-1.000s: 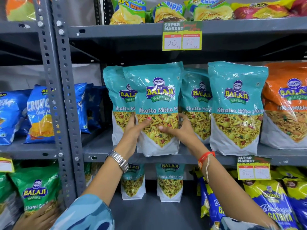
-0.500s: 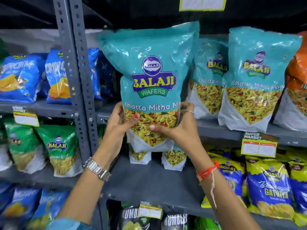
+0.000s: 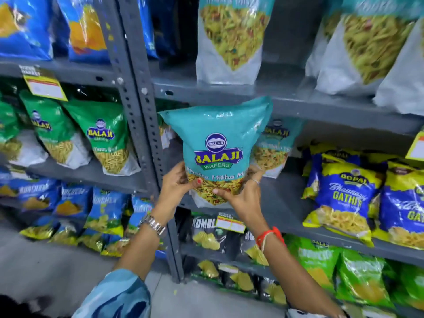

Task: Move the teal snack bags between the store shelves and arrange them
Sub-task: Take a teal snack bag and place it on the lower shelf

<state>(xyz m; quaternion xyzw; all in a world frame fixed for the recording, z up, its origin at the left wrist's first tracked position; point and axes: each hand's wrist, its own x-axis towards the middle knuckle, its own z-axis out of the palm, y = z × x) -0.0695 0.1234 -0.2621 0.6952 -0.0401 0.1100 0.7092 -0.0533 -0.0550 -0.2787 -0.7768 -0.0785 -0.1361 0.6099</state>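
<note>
Teal snack bag (image 3: pixel 218 143) held upright before the grey shelf (image 3: pixel 321 106), long axis vertical, sealed top uppermost and leaning slightly left, printed front toward the camera. Left hand (image 3: pixel 177 183) and right hand (image 3: pixel 243 195) pinch its lower corners, thumbs on the front. A second teal bag (image 3: pixel 274 149) stands just behind it.

Held bag: teal snack bag (image 3: pixel 220 143), upright, label facing out, before the second shelf.
Shelved bags: teal bag (image 3: pixel 274 143) behind it; more above (image 3: pixel 229 37).
</note>
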